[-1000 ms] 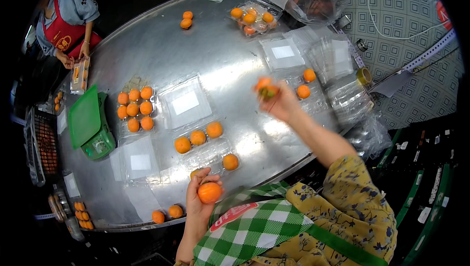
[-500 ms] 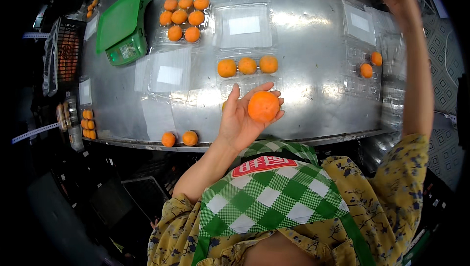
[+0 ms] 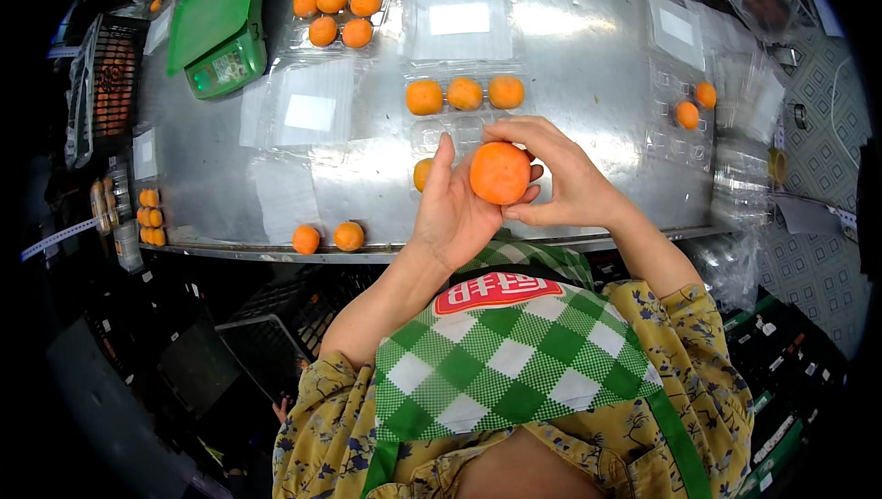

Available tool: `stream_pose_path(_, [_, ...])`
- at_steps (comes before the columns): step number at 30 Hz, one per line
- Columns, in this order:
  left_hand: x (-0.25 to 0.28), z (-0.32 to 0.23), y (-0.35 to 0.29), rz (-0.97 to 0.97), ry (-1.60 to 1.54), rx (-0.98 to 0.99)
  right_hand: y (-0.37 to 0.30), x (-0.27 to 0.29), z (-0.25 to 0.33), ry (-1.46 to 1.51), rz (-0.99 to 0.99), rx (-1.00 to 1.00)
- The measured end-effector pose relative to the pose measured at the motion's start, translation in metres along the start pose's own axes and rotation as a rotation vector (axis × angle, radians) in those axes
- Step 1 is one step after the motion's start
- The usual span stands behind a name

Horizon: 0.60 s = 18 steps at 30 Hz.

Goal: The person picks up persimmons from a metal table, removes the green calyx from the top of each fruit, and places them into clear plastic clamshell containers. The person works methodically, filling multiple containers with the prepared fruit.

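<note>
An orange persimmon (image 3: 500, 174) rests on the fingers of my left hand (image 3: 456, 214), which is turned palm up with the thumb raised. From the other side, my right hand (image 3: 565, 177) curls its fingers over the fruit's top and right side. Just beyond my hands lies a clear plastic tray (image 3: 447, 135) with three persimmons (image 3: 465, 94) in its far row. Another persimmon (image 3: 423, 174) in it is partly hidden behind my left hand. The tray's open lid (image 3: 501, 26), with a white label, lies flat farther away.
A green scale (image 3: 220, 26) stands at the far left. Beside it is a tray of several persimmons (image 3: 332, 0). Two loose persimmons (image 3: 348, 236) sit at the metal table's near edge. At right, a clear tray (image 3: 663, 136) holds two persimmons. A black crate (image 3: 112, 76) stands left.
My right hand has come down from the far right and now touches the persimmon in my left hand. The view has shifted slightly, so the table sits higher in the picture.
</note>
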<state>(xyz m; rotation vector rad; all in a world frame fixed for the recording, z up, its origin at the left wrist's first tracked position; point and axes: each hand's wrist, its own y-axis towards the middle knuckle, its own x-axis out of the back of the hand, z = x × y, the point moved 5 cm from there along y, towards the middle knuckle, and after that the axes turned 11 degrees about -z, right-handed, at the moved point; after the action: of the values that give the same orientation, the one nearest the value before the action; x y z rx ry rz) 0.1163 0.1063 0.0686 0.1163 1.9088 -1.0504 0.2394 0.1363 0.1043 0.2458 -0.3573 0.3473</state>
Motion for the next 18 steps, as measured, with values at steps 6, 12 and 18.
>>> stream_pose_path(6, [0.002,-0.003,-0.004,-0.05,0.153,-0.159,-0.009,0.002,-0.015,0.375,-0.129,-0.222])
stream_pose_path(12, [0.008,-0.026,-0.021,-0.156,0.953,-0.931,-0.025,-0.01,-0.029,1.14,-0.13,-0.643])
stream_pose_path(18, [-0.022,-0.021,-0.031,-0.102,1.317,-1.375,-0.026,-0.016,-0.023,1.083,-0.117,-0.617])
